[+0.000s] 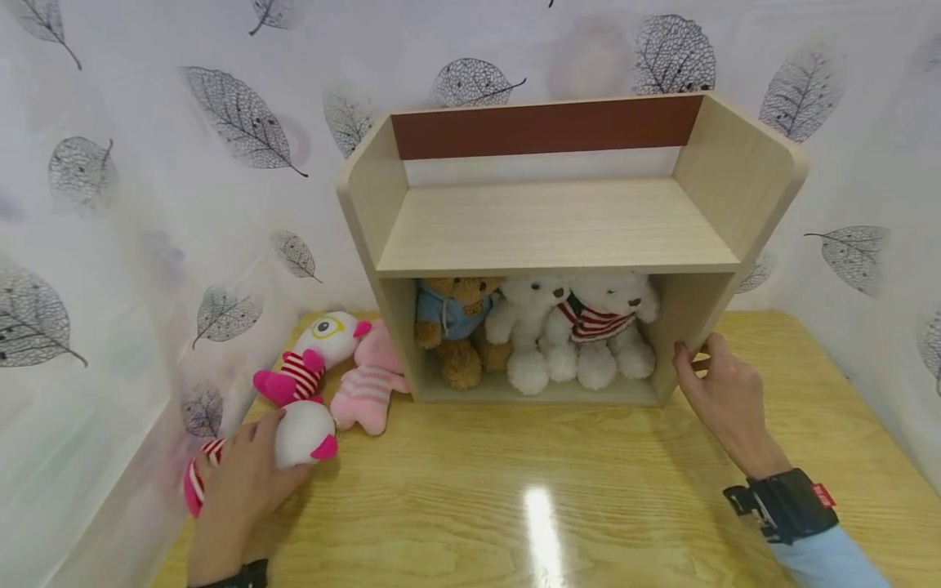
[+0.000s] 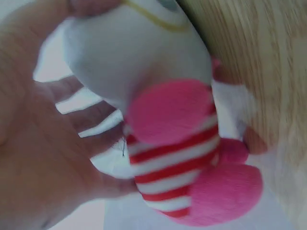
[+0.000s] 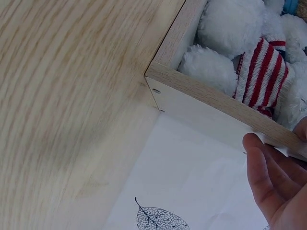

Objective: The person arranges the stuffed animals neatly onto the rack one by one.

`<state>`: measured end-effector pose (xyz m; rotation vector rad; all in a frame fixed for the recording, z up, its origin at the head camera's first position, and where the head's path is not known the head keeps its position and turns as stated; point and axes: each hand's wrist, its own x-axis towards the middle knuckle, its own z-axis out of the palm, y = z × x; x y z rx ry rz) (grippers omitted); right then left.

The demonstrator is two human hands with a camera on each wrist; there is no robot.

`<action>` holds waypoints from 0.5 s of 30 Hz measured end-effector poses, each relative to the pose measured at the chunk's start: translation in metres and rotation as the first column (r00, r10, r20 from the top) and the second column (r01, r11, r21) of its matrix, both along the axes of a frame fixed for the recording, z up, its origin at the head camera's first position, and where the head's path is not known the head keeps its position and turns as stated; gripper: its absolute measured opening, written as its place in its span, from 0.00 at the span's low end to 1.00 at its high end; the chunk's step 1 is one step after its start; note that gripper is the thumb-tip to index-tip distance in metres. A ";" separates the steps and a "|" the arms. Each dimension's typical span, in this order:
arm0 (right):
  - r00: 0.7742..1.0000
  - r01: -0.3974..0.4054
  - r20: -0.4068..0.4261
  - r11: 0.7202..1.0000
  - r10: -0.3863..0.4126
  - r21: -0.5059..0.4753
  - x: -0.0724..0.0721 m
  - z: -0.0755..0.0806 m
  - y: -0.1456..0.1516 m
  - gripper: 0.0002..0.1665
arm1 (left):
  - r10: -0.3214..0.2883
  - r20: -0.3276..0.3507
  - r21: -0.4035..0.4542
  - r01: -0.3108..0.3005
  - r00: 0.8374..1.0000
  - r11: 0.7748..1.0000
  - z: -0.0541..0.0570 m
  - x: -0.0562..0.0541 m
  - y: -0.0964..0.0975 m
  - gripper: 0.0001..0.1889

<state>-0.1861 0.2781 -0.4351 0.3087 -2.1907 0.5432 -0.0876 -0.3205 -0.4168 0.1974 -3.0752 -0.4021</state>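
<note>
My left hand [image 1: 246,478] grips a plush toy [image 1: 305,434] with a white head, hot-pink limbs and a red-and-white striped body. In the left wrist view the fingers pass behind this plush toy [image 2: 175,165], and the thumb lies at its head. My right hand [image 1: 728,400] pinches the front edge of the right side panel of a wooden shelf [image 1: 559,224]. The right wrist view has the thumb inside the panel [image 3: 216,103] and the fingers outside. In the lower compartment sit a brown teddy bear [image 1: 459,359] in a blue hoodie and white bears [image 1: 529,371], one wearing a striped scarf [image 1: 597,322].
Left of the shelf, a second striped plush toy [image 1: 301,371] and a pink plush toy [image 1: 371,384] lie on the wooden table [image 1: 470,490]. A leaf-patterned wall covering [image 1: 147,204] rises behind and at the left. The upper shelf board [image 1: 559,220] has raised side panels.
</note>
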 end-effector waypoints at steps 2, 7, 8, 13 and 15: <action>1.000 -0.008 0.002 1.000 0.008 0.004 0.000 0.000 0.000 0.12 | -0.005 -0.024 -0.006 0.005 1.000 1.000 0.001 0.001 -0.002 0.45; 1.000 -0.011 0.008 1.000 0.011 0.001 0.001 0.001 -0.001 0.12 | -0.033 -0.106 0.002 0.033 0.994 0.999 0.007 0.002 -0.005 0.40; 1.000 -0.009 0.011 1.000 0.009 -0.002 0.001 0.001 -0.001 0.13 | -0.035 -0.127 0.018 0.037 0.991 0.999 0.009 0.002 -0.005 0.39; 1.000 -0.005 0.028 1.000 0.005 -0.007 0.002 0.001 -0.002 0.13 | -0.045 -0.175 0.142 0.070 0.984 0.987 0.017 0.000 -0.007 0.35; 0.999 -0.001 0.032 1.000 0.002 -0.005 0.002 0.001 -0.002 0.13 | -0.048 -0.173 0.203 0.083 0.984 0.976 0.020 -0.001 -0.006 0.34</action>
